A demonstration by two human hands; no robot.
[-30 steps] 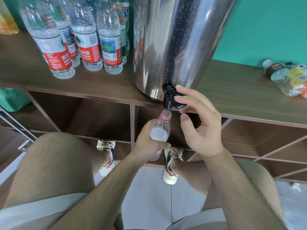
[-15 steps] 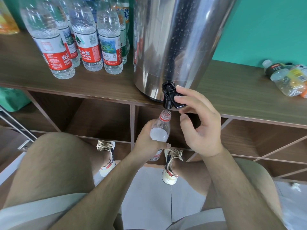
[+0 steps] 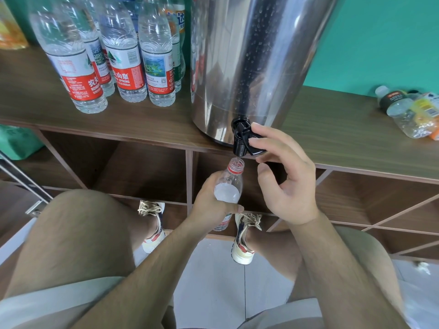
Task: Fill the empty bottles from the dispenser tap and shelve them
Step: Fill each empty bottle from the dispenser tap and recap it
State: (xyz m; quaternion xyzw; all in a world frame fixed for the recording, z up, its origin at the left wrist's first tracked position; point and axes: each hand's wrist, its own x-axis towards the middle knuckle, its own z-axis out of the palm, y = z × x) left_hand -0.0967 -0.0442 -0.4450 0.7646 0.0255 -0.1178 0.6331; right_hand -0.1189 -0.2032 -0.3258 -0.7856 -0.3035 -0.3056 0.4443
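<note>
While the left hand (image 3: 209, 206) grips the bottle (image 3: 230, 184) with its mouth just under the tap (image 3: 241, 141) of the steel dispenser (image 3: 249, 55), the right hand (image 3: 285, 179) pinches the tap's lever. Water appears near the shoulder; a late release, or a drifting mouth, would likely cause overflow onto the floor (image 3: 213, 269).

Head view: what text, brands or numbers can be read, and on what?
"农夫", "NONGF": red label, leftmost bottle.
"山泉", "SPRING", "550ml": red label, third bottle from left.
"达": rear bottle beside the dispenser.
Unreadable, too small or blurred: fine print on the landscape-label bottle, black label of the lying bottle at right, label of the held bottle.
</note>
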